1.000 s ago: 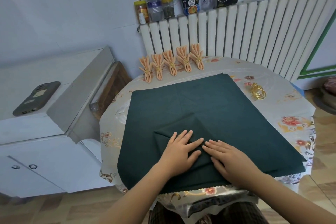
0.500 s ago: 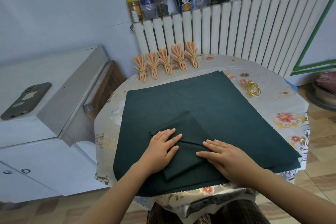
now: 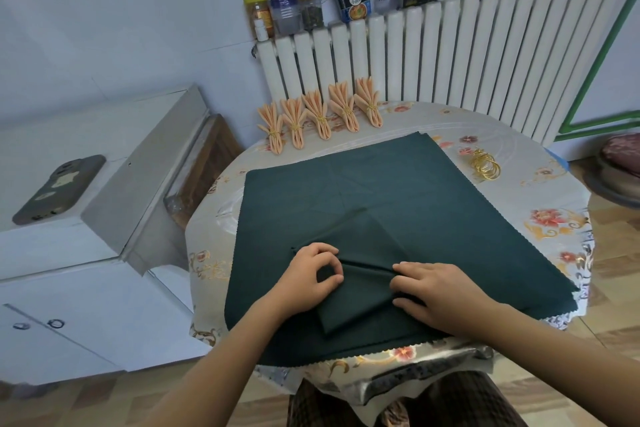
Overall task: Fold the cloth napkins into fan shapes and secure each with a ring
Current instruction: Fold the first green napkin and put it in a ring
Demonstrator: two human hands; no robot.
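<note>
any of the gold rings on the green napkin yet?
No: the gold rings lie in a pile on the tablecloth, beside the green napkin, touching no cloth.

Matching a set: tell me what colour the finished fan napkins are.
Peach-orange fan napkins, each cinched with a gold ring, clearest in the head view.

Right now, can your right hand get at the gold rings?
Probably yes: the gold rings lie uncovered on the table's far right, nothing between them and the right hand, though it must first release the green napkin.
</note>
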